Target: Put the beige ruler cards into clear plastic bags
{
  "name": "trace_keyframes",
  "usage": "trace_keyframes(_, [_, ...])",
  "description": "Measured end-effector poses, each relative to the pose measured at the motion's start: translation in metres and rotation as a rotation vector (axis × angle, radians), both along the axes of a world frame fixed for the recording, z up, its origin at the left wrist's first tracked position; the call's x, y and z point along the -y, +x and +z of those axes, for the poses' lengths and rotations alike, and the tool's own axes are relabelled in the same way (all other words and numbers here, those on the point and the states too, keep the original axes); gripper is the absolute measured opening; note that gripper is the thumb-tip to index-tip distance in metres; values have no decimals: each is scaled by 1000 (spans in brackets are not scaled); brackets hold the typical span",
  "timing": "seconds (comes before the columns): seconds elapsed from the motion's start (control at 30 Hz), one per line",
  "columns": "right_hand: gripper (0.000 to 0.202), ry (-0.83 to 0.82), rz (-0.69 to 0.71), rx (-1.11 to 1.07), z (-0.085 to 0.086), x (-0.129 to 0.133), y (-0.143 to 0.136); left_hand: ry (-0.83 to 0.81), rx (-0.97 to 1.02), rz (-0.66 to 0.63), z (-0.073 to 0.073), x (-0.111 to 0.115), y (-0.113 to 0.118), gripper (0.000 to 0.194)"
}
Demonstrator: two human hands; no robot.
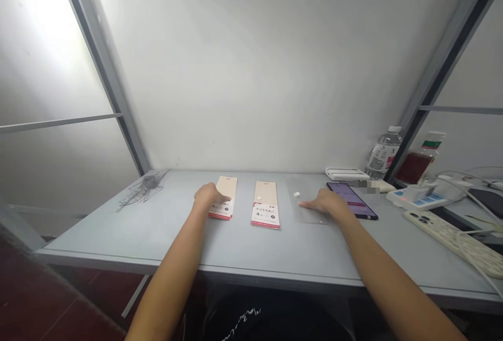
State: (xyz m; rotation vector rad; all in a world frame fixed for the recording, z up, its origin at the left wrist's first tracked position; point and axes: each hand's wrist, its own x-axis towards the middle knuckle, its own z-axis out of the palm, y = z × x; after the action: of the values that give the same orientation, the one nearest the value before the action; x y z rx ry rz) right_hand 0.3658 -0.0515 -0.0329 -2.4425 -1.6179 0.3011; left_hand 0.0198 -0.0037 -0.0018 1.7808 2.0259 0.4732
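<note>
red-edged cream packets (pixel 266 212), lying flat, clear sleeve (pixel 310 217) at right

Looks like a room at home. A patterned phone (pixel 444 232), drink bottle (pixel 385 155) and power strip (pixel 422 202) share the table (pixel 106 231)

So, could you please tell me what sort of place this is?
It looks like a small indoor workspace, perhaps in a dormitory, though I cannot be sure: a pale grey rectangular tabletop stands between slim grey metal-looking posts, with a white-and-blue plastic power strip towards its right end.
</note>
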Motion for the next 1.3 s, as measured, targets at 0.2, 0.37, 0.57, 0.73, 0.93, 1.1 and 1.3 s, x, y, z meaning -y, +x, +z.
trace_keyframes(0.2, [56,82,-35,43,0,1,-1,38,-131,84,3,1,1,53])
trace_keyframes(0.37, [29,164,-37,44,1,-1,1,85,52,46,4,0,0,37])
trace_keyframes(0.57, [31,443,161,-431,16,3,-8,177,605,-283,12,6,11,35])
trace_keyframes(0.73, [47,709,217,-562,23,16,-38,163,840,-503,8,21,42,36])
trace_keyframes(0.93, [44,888,374,-490,18,24,-69,122,717,-608,-2,44,75,33])
trace_keyframes(1.1, [43,901,440,-480,20,28,-73,194,658,-486,2,49,78,32])
trace_keyframes(1.3, [40,882,534,-551,19,30,-72,210,618,-399,3,42,73,28])
